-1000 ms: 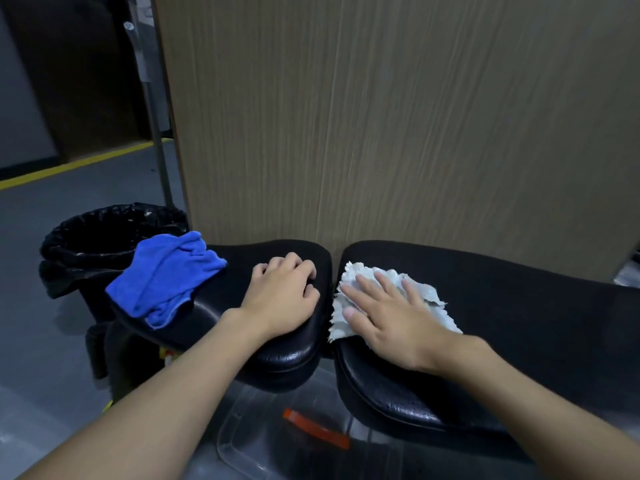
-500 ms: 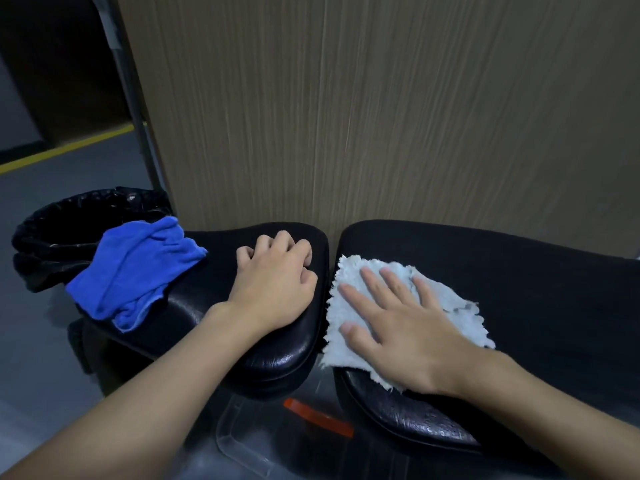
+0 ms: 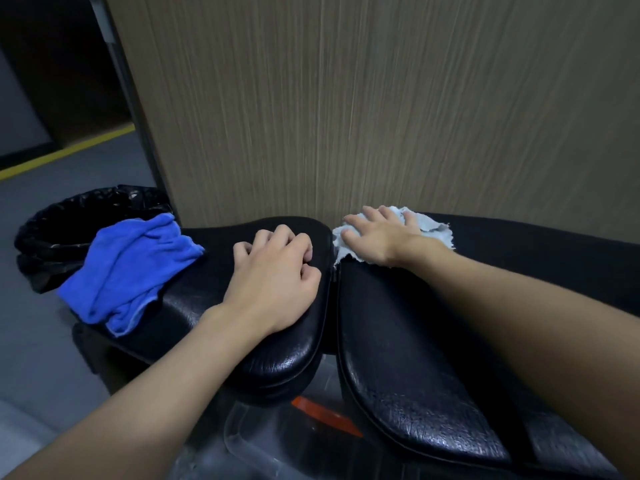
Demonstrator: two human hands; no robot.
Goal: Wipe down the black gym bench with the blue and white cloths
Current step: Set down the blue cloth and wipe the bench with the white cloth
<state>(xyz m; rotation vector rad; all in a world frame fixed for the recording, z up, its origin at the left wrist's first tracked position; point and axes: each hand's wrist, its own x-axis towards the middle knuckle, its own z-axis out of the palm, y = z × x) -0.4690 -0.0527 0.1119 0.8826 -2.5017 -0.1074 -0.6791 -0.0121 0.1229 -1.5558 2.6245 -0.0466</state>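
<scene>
The black gym bench has two pads: a seat pad [image 3: 214, 306] on the left and a long pad [image 3: 433, 341] on the right, with a narrow gap between them. My left hand [image 3: 273, 282] rests on the seat pad with fingers curled, holding nothing. My right hand [image 3: 377, 237] presses flat on the white cloth [image 3: 433, 226] at the far corner of the long pad, near the wall. The blue cloth [image 3: 131, 268] lies crumpled on the left end of the seat pad, untouched.
A wood-grain wall panel [image 3: 381, 116] stands right behind the bench. A bin lined with a black bag [image 3: 69, 220] sits left of the seat pad. A clear plastic container with an orange strip [image 3: 322, 417] lies under the gap. Grey floor with a yellow line [image 3: 69, 154] is at left.
My right hand has slid the white cloth away from me, from the near edge of the long pad up to its far corner by the wall. My left hand stayed on the seat pad.
</scene>
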